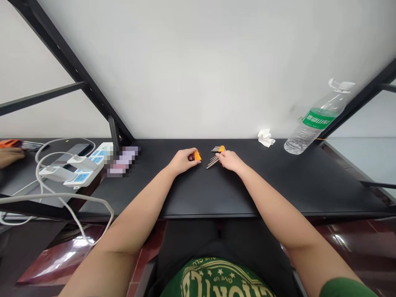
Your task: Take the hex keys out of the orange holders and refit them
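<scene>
My left hand [185,161] is closed around a small orange-and-black holder [197,155], its orange end showing between thumb and fingers. To the right of it, my right hand [229,160] pinches several slim metal rods [212,162] that look like hex keys, fanned out toward the left. Just beyond those fingertips is a second orange-and-black piece [222,149], with more thin rods sticking out to its left. Whether my right fingers touch this piece, I cannot tell. Both hands are low over the black tabletop [198,194], a short gap apart.
A large water bottle [314,121] and a crumpled tissue [265,137] stand at the back right. On the left are a power strip [93,165] with plugs, white cables [77,196] and a blurred-out item [123,161]. Another person's hand [10,156] is at the far left.
</scene>
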Available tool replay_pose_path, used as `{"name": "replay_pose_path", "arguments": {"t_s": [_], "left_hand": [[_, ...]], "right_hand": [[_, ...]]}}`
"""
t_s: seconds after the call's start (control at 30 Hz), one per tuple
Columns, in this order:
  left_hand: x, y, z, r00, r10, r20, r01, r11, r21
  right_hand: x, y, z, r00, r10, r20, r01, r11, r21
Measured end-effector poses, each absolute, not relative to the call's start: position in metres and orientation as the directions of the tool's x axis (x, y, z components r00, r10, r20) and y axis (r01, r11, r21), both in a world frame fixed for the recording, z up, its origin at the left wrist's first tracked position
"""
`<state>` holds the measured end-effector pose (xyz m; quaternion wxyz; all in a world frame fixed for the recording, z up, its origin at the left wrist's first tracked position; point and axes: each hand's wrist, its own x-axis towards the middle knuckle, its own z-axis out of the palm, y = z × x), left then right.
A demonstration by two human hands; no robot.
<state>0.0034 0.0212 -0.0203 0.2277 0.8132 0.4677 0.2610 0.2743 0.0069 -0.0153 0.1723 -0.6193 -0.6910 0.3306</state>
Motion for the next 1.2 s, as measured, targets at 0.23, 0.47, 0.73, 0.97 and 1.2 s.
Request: {"name": "replay_pose_path", "arguments": {"t_s": [0.23,0.47,0.73,0.97,1.2], "left_hand": [[0.002,0.023,-0.024,0.429,0.881,0.201,0.663,-0.458,0.592],[0.001,0.022,-0.023,0.425,0.884,0.195,0.656,-0.450,0.606],[0.002,0.022,-0.022,0.421,0.885,0.200,0.646,-0.447,0.619],[0.002,0.022,-0.023,0.420,0.887,0.190,0.651,-0.441,0.618],[0.001,0.022,-0.023,0.416,0.887,0.201,0.636,-0.442,0.632]], "right_hand": [[0.282,0.006,-0.006,-0.147,0.970,-0.196,0.924,0.064,-0.377],[0.297,0.006,-0.005,-0.182,0.975,-0.125,0.887,0.108,-0.449],[0.292,0.007,-0.013,-0.323,0.945,-0.041,0.858,0.275,-0.435],[0.287,0.006,-0.011,-0.232,0.971,-0.058,0.901,0.192,-0.390],[0.279,-0.001,-0.009,-0.204,0.972,-0.120,0.896,0.136,-0.422]]}}
